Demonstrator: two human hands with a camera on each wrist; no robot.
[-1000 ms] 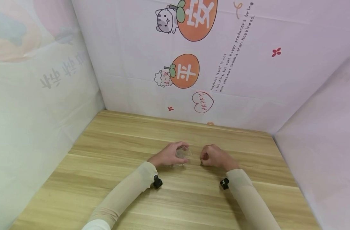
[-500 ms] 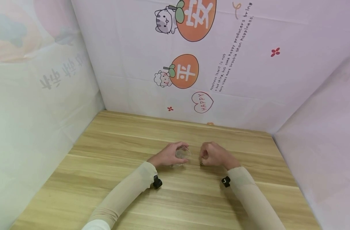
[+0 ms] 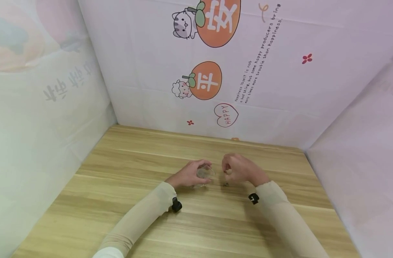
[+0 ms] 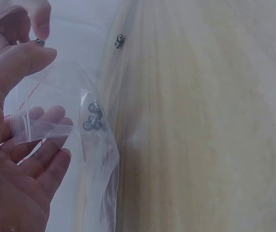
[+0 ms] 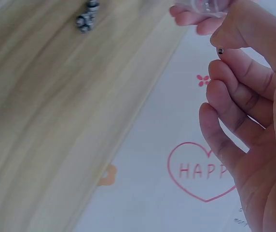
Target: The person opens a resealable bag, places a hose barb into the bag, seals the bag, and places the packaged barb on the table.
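As the right hand (image 3: 243, 170) pinches a metal bead (image 5: 220, 50), the left hand (image 3: 189, 174) grips a clear zip-lock bag (image 4: 90, 145) just leftward, with loose beads (image 3: 226, 184) nearer the right hand.

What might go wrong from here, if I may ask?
The tiny dark metallic piece pinched by the right hand could slip. The clear plastic bag in the left hand might tip, spilling the metallic pieces inside. A bump could scatter the small grey metallic cluster lying loose on the wooden table.
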